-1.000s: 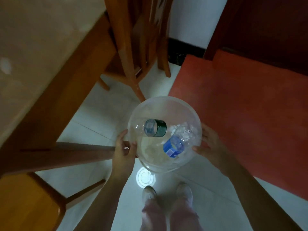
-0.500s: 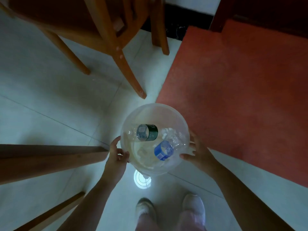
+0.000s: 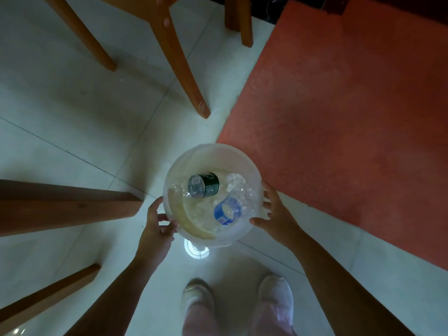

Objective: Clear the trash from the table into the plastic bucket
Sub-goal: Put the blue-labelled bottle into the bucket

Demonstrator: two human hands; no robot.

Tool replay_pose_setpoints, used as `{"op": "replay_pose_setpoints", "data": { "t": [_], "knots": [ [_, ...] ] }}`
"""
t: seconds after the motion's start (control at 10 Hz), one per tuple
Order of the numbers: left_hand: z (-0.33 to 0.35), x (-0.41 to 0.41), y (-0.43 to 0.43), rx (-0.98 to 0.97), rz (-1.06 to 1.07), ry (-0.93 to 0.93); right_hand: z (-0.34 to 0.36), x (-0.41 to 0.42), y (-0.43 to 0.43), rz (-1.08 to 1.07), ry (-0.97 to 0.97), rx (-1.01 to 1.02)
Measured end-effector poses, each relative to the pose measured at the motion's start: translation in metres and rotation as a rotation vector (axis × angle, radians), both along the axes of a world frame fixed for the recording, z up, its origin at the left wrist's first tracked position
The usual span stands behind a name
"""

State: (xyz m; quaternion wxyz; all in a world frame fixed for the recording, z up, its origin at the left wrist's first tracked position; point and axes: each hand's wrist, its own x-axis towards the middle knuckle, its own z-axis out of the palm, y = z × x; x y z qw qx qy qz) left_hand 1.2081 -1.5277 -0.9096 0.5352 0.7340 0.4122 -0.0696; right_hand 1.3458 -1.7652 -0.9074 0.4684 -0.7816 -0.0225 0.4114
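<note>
Two hands are bracketing the clear plastic bucket [image 3: 213, 151] as we are looking straight down into it. Our left hand [image 3: 155, 229] is pressing against the near-left wall, thumb and fingers spread in a loose cradle and touching the plastic. Our right hand [image 3: 276, 214] is sitting at the near-right wall with fingers splayed wide; whether it is actually touching or hovering just beside the rim, we cannot tell. Neither hand is closing around anything else.

Inside, a green-labelled bottle [image 3: 204, 185] is lying beside a blue-labelled bottle [image 3: 228, 210], with crumpled white paper [image 3: 235, 181] at the far right. We are judging this load to be very light: the bottles look empty and the paper weighs little. The bucket's wall is looking thin, smooth and somewhat flexible, so it is likely slippery under bare palms and may be bowing if squeezed hard. We are thinking the firmer rim, held from opposite sides, is the safest hold.

The bucket is sitting low over the white tiled floor [image 3: 72, 117], at the edge of the red mat [image 3: 339, 117], between the wooden chair legs [image 3: 184, 76] and our shoes [image 3: 274, 292].
</note>
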Motion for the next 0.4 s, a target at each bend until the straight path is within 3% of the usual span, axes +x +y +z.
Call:
{"op": "replay_pose_setpoints", "data": {
  "t": [0.2, 0.4],
  "knots": [
    [0.002, -0.008, 0.001, -0.142, 0.037, 0.0, -0.002, -0.012, 0.001, 0.006, -0.015, 0.017],
    [0.025, -0.017, -0.002, -0.096, -0.048, 0.066, 0.015, -0.021, -0.004, -0.001, 0.022, -0.048]
  ]
}}
